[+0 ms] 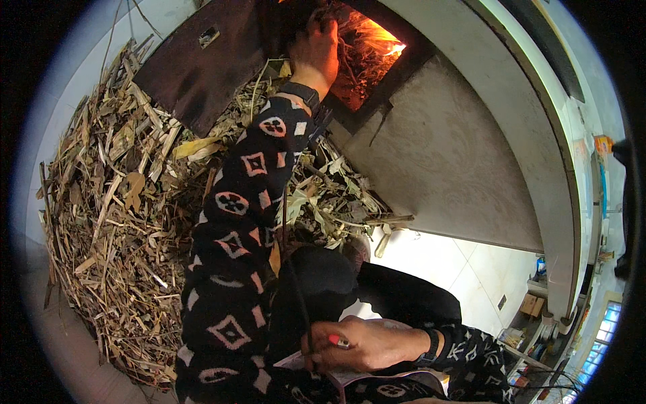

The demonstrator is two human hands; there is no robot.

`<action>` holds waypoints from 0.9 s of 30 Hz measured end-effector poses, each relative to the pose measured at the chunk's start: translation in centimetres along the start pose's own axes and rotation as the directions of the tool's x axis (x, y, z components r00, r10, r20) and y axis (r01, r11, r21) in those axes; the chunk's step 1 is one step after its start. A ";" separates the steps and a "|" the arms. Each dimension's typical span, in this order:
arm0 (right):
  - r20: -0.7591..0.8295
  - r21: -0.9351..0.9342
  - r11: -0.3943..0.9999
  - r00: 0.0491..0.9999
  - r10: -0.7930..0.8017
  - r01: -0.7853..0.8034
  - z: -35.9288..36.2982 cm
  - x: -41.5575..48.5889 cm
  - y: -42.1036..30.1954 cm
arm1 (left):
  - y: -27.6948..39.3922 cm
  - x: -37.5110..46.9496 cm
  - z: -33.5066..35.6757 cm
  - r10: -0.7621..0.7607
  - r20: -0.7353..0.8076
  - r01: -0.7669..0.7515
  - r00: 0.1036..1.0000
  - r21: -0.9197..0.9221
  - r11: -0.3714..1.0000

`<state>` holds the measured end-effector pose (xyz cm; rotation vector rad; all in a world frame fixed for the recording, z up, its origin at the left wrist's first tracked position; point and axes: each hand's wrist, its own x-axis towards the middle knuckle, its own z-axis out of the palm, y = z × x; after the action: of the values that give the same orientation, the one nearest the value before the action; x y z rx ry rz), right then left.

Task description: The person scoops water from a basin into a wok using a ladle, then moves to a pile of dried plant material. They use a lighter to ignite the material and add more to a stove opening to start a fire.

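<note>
My left hand (315,55) reaches to the mouth of a stove firebox (348,96). Its fingertips lie in shadow at the top edge, so what they hold cannot be made out. Inside the opening, dry plant matter (361,65) burns with an orange flame (396,49). Low over my lap, my right hand (368,343) is closed around a red lighter (338,341), whose end shows between the fingers. A thin dark rod or cord (298,278) runs up from this hand past my left sleeve. Under the hand lies an open book or magazine (424,376).
A large heap of dry leaves and stalks (126,227) fills the left side. The dark metal stove door (212,65) stands swung out above it. A grey stove wall (449,151) and a curved counter edge (560,166) bound the right. Cluttered shelves (535,328) stand lower right.
</note>
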<state>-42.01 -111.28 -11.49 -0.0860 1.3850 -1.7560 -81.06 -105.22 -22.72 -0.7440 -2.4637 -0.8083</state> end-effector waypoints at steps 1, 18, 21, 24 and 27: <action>0.012 -0.035 0.999 1.000 0.017 -0.017 0.0 -0.1 0.0 | 0.0 0.7 0.0 -0.002 0.010 0.003 1.000 -0.048 0.999; -0.217 0.140 0.978 0.969 -0.121 0.153 -0.3 0.4 0.2 | -0.3 6.1 8.4 0.121 -0.301 -0.141 0.946 -0.044 0.989; -0.192 0.210 0.968 0.976 -0.100 0.140 -0.3 0.4 0.3 | -1.1 6.5 10.1 0.174 -0.338 -0.191 0.925 -0.017 0.981; -0.195 0.116 0.983 0.974 -0.119 0.143 -0.2 0.3 0.4 | -2.3 7.0 10.6 0.307 -0.443 -0.330 0.842 0.026 0.944; -0.217 0.072 0.984 0.965 -0.146 0.165 0.1 0.5 0.5 | -2.8 6.7 9.0 0.433 -0.394 -0.445 0.811 0.067 0.893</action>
<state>-41.97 -111.72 -12.07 0.0435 1.4804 -2.0031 -89.94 -99.08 -26.79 -0.9995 -1.8174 -0.7272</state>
